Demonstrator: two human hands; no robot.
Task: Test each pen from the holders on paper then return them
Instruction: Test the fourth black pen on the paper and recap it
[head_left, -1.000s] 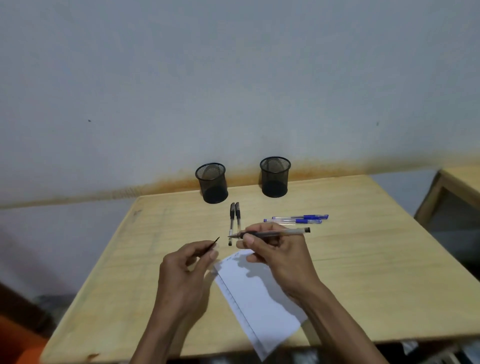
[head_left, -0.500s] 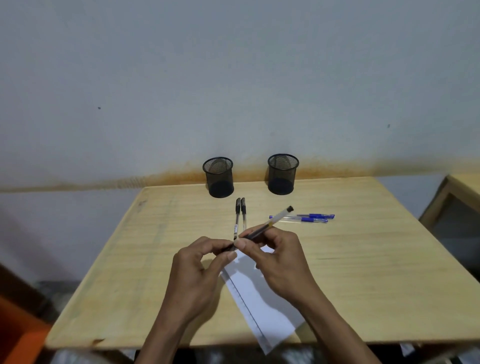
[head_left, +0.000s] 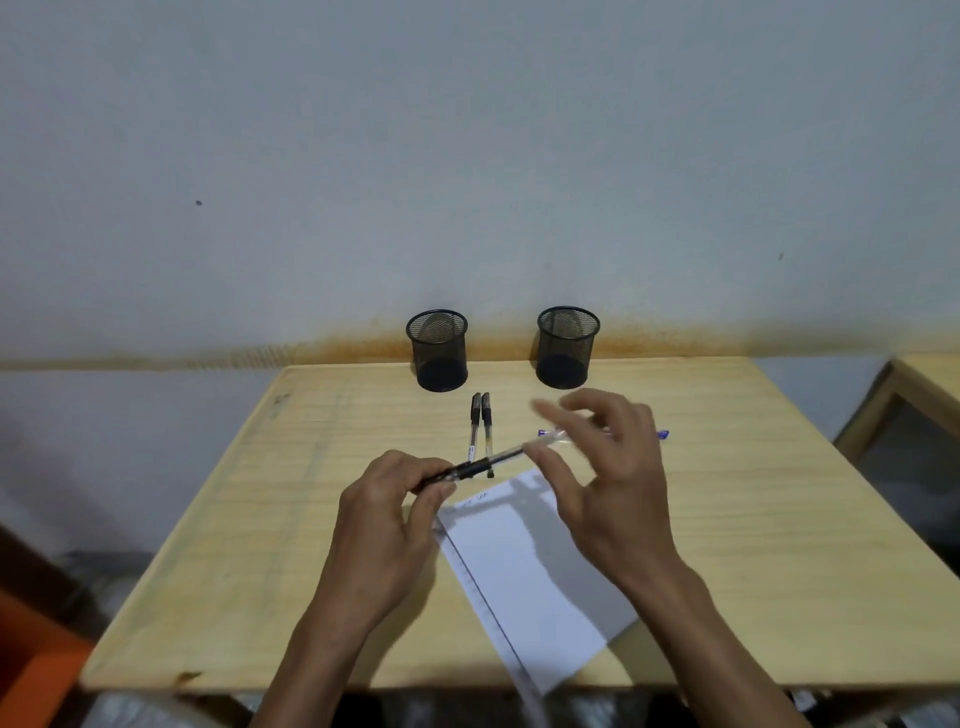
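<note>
Since a moment ago the right hand has let go and lifted with its fingers spread open, while the left hand alone now pinches the capped end of the clear pen with a black grip. On the big light wooden table lies a white sheet of paper under the hands, and two round black mesh holders stand at the far edge by the wall. Two black pens lie side by side in front of the left holder, and blue pens peek out behind the right hand.
</note>
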